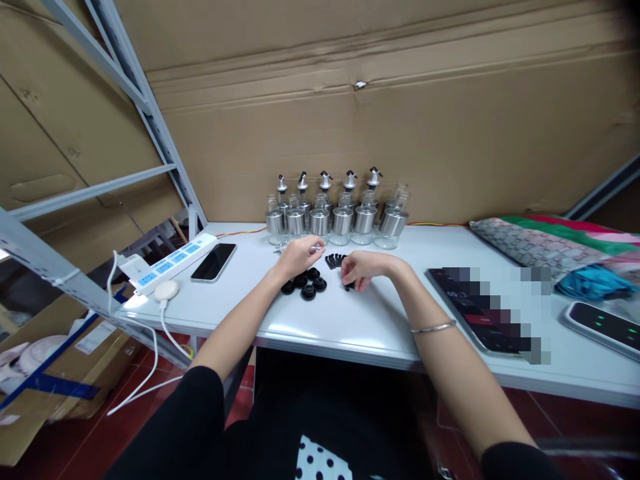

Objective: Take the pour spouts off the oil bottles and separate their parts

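My left hand [300, 256] is closed around a small silver metal piece at its fingertips, just in front of the bottle row. My right hand [361, 268] pinches a small black part [349, 286] close to the table top. Between the hands lies a group of small black pieces [335, 259]. Several round black caps [309, 291] sit near my left wrist. More silver pieces [281, 247] lie left of my left hand, partly hidden. Behind stand glass bottles with metal bands [342, 220]; several at the back carry silver pourer tops [326, 179].
On the left of the white table [320, 327] are a power strip [175, 262], a phone [215, 262] and a round white charger [167, 290]. A tablet [470, 307], a second device [605, 327] and plastic bags [540, 247] lie right. Cardboard [425, 133] stands behind.
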The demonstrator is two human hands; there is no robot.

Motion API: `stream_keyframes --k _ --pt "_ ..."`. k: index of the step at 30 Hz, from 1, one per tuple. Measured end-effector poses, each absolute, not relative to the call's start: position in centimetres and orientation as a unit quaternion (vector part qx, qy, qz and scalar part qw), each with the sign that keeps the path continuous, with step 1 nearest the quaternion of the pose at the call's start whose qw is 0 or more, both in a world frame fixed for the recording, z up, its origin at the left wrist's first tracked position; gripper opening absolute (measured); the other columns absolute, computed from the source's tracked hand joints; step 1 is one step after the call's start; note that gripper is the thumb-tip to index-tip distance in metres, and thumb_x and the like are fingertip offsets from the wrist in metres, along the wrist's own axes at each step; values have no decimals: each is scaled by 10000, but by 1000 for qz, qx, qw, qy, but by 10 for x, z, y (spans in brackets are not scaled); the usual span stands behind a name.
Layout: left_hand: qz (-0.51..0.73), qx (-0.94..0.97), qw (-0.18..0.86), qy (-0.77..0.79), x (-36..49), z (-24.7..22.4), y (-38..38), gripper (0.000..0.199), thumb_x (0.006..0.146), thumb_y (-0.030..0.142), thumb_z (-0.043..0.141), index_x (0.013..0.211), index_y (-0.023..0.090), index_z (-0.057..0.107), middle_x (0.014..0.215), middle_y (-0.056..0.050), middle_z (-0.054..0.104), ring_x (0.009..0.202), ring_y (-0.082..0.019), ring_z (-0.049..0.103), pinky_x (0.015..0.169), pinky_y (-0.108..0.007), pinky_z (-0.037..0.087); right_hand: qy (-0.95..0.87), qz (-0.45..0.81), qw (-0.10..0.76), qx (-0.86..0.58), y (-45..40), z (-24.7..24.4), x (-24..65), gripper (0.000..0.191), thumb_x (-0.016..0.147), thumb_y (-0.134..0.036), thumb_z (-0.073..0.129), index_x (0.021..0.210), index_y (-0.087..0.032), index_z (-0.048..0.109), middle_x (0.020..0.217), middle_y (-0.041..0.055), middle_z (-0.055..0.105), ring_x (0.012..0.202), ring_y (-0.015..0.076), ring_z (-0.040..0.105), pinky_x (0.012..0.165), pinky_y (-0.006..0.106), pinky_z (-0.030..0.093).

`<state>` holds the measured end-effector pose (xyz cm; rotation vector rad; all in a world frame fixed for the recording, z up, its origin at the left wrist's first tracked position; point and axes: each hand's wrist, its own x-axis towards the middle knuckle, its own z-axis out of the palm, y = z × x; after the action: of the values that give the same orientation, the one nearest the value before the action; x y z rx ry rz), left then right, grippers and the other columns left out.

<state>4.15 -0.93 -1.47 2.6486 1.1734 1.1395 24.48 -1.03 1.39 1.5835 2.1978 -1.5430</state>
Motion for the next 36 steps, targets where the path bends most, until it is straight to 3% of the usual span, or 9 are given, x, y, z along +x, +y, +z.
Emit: stream_keyframes --k 6,16,24,36 --pt "363 850 9 381 43 -13 -10 104 849 234 530 876 161 598 844 -28 659 705 -121 597 673 -224 450 698 -492 31 520 -8 14 250 456 460 -250 853 786 -147 553 628 -26 634 528 125 636 548 237 553" --pt "365 850 17 380 42 -13 -10 105 853 240 528 873 163 596 842 -23 656 693 -117 597 682 -225 450 718 -453 18 528 -10 17 249 214 750 -301 688 738 -149 539 534 -17 589 514 120 615 556 252 550" --pt "360 851 17 381 43 -14 -10 105 850 240 530 868 161 597 831 -24 655 689 -114 598 670 -220 454 739 -414 20 532 -11 17 248 154 768 -257 660 716 -146 566 555 -14 581 478 101 584 556 249 535" --pt "358 853 20 380 43 -13 -10 115 858 247 518 863 164 598 831 -24 655 710 -119 606 685 -223 463 742 -419 17 522 -11 17 248 227 694 -326 724 732 -147 589 581 -4 597 496 99 586 552 241 546"
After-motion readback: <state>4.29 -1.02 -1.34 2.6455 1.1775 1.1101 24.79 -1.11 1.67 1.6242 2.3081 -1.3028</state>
